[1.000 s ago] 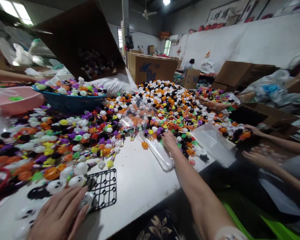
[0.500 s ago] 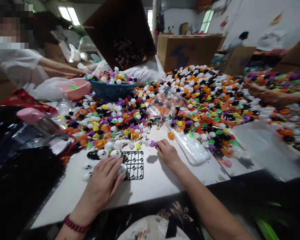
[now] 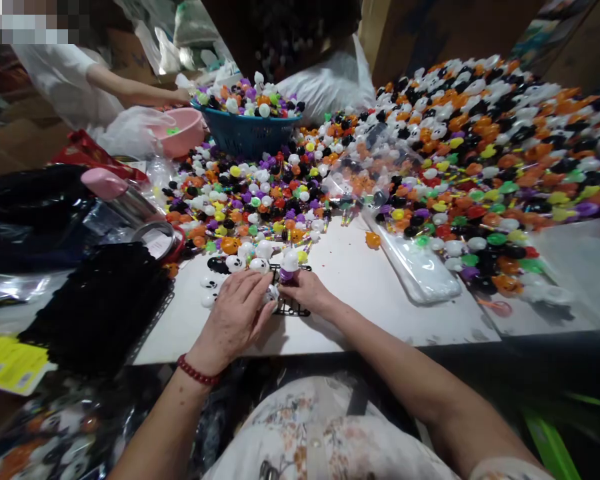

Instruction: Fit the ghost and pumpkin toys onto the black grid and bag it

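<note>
My left hand, wearing a red bead bracelet, lies over the left part of a black plastic grid. Its fingers are stretched out and the thumb stands apart, with a white ball-like piece beside the thumb. Over the grid's right part, my right hand pinches a small toy with a white head and purple base. The fingers partly hide its lower end. White ghost-faced toys and a black one sit along the grid's far left. Whether the held toy touches the grid is unclear.
Behind the hands spreads a heap of small colourful toys. A blue basket and a pink basin stand behind. Clear plastic bags lie right; black grids are stacked left. A person's arm reaches toward the basket.
My right hand has moved left with the white-and-purple toy, from beside the grid to over it. My left hand stays on the grid. The head view has tilted down.
</note>
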{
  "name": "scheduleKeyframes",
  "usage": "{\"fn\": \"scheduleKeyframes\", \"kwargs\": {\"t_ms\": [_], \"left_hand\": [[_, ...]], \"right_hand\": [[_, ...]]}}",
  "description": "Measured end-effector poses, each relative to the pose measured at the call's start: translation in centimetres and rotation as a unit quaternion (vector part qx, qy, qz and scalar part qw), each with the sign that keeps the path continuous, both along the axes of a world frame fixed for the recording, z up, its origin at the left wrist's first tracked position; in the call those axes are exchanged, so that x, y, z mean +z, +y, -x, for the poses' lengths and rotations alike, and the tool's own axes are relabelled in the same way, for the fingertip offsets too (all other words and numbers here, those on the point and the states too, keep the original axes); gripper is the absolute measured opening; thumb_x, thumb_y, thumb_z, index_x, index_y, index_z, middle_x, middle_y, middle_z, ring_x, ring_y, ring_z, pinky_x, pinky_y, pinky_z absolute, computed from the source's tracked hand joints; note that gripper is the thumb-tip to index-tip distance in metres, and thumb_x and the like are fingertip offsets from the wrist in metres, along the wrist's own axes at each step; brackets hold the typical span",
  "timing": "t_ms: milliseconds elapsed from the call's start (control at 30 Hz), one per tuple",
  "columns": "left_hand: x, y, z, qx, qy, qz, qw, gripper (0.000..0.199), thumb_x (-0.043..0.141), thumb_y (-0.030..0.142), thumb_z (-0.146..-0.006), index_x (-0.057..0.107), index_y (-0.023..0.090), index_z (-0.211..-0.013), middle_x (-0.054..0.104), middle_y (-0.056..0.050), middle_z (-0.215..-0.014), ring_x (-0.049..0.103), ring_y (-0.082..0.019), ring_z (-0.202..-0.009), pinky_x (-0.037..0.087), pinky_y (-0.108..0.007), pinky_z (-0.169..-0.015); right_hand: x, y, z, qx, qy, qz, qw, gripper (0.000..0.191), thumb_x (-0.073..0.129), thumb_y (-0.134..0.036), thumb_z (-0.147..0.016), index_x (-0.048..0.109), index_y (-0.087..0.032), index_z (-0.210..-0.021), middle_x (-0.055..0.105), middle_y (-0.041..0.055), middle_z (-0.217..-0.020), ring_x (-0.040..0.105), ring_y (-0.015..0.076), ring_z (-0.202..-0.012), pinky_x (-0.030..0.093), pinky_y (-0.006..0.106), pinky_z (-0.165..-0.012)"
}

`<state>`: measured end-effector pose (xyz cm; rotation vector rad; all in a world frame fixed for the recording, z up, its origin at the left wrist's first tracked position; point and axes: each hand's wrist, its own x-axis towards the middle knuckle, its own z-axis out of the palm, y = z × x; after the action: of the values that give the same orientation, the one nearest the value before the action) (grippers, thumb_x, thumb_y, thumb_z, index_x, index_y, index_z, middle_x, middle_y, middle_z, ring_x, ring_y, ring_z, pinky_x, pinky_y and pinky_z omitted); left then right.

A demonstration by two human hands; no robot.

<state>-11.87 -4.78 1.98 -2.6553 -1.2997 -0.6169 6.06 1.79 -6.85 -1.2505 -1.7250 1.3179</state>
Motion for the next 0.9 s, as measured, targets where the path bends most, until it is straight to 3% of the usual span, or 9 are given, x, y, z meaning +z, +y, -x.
{"fn": "scheduleKeyframes", "kwargs": {"t_ms": [200,300,433,600,700,800,900], "left_hand": [[0.0,0.2,0.2,-0.008,-0.021,0.016,1.0,0.05,0.053,0.02,-0.092,0.042,0.016,-0.14,0.059,-0.014,-0.129,0.05,-0.027,-0.124,0.039,-0.049,-0.11],[-0.3,0.3,0.2,-0.011,-0.021,0.017,1.0,0.049,0.052,0.019,-0.092,0.042,0.016,-0.14,0.06,-0.013,-0.127,0.05,-0.027,-0.124,0.04,-0.048,-0.11],[-0.5,0.5,0.2,-0.013,-0.016,0.012,1.0,0.044,0.053,0.02,-0.092,0.048,0.018,-0.136,0.062,-0.012,-0.124,0.051,-0.027,-0.123,0.04,-0.049,-0.11],[0.4,0.3,-0.1,-0.014,0.003,-0.015,1.0,0.049,0.057,0.022,-0.091,0.048,0.017,-0.138,0.056,-0.016,-0.133,0.049,-0.028,-0.126,0.041,-0.048,-0.107],[1.2,0.2,-1.0,-0.035,0.048,-0.034,0.998,0.04,0.059,0.029,-0.091,0.057,0.022,-0.13,0.055,-0.014,-0.137,0.048,-0.03,-0.129,0.035,-0.052,-0.109],[1.4,0.3,-1.9,-0.053,0.072,-0.024,0.996,0.026,0.058,0.034,-0.092,0.065,0.023,-0.114,0.064,-0.009,-0.128,0.053,-0.028,-0.124,0.03,-0.054,-0.111],[1.3,0.5,-2.2,-0.041,0.069,-0.023,0.997,0.018,0.058,0.032,-0.092,0.068,0.022,-0.103,0.069,-0.006,-0.118,0.056,-0.026,-0.119,0.03,-0.052,-0.11]], "right_hand": [[-0.2,0.1,0.0,0.046,-0.02,0.024,0.998,0.008,0.066,-0.023,-0.078,0.069,-0.016,-0.08,0.064,-0.0015,-0.069,0.055,0.0134,-0.067,0.043,0.023,-0.063],[0.0,0.1,0.0,0.075,-0.022,-0.023,0.997,0.011,0.062,-0.019,-0.08,0.07,-0.017,-0.087,0.068,0.0,-0.078,0.058,0.0146,-0.073,0.043,0.023,-0.067],[1.2,-0.1,0.1,0.095,-0.143,-0.091,0.981,0.024,0.06,-0.015,-0.08,0.068,-0.017,-0.102,0.072,0.0048,-0.088,0.061,0.0183,-0.078,0.042,0.025,-0.069],[1.3,-0.4,0.3,0.106,-0.188,-0.126,0.968,0.03,0.057,-0.016,-0.082,0.064,-0.017,-0.111,0.072,0.0071,-0.092,0.063,0.0192,-0.078,0.041,0.024,-0.068],[0.7,-0.4,0.5,0.108,-0.188,-0.137,0.967,0.03,0.057,-0.018,-0.082,0.063,-0.018,-0.112,0.072,0.0054,-0.09,0.063,0.0186,-0.075,0.04,0.024,-0.064],[0.5,-0.4,0.6,0.105,-0.186,-0.13,0.968,0.032,0.06,-0.023,-0.082,0.062,-0.017,-0.113,0.073,0.0065,-0.094,0.064,0.0198,-0.079,0.042,0.025,-0.067],[0.9,-0.6,0.5,0.095,-0.17,-0.116,0.974,0.028,0.058,-0.018,-0.083,0.063,-0.016,-0.11,0.072,0.0077,-0.097,0.064,0.0198,-0.082,0.043,0.025,-0.071]]}}
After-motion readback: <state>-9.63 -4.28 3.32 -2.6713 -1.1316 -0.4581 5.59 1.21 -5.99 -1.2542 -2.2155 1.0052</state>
